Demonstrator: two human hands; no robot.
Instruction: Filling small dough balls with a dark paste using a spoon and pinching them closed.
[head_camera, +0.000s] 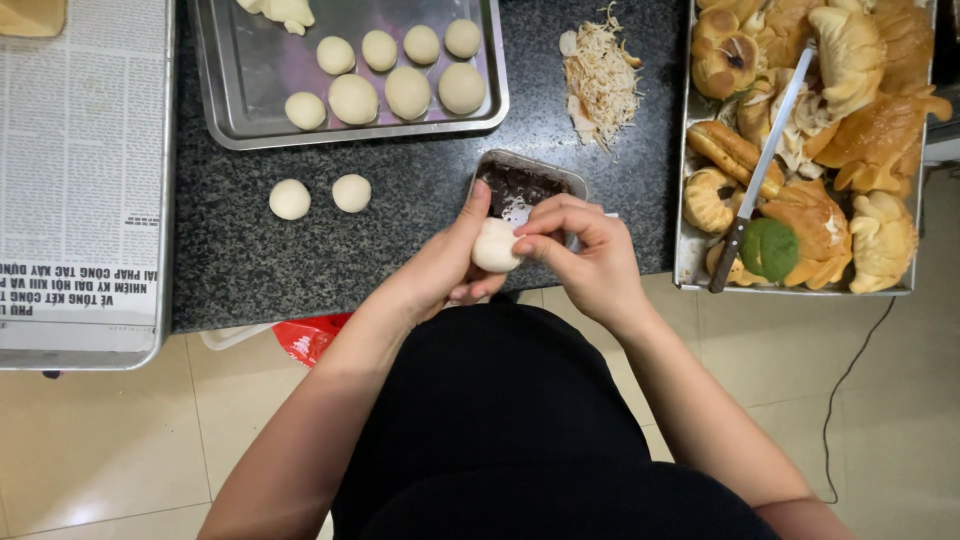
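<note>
A pale dough ball (495, 246) rests in my left hand (450, 262), cupped in the palm with the thumb up along its left side. The fingertips of my right hand (585, 250) pinch the ball's top right edge. Both hands hover over the front edge of the dark speckled counter (400, 230). Just behind them stands a small metal tin of dark filling (520, 183). Two more dough balls (320, 196) lie loose on the counter to the left.
A metal tray (250, 100) at the back holds several dough balls. Shredded filling (600, 80) lies in a heap on the counter. A tray of baked buns (800, 140) with a knife (765, 160) stands right; a newspaper-lined tray (80, 180) is at the left.
</note>
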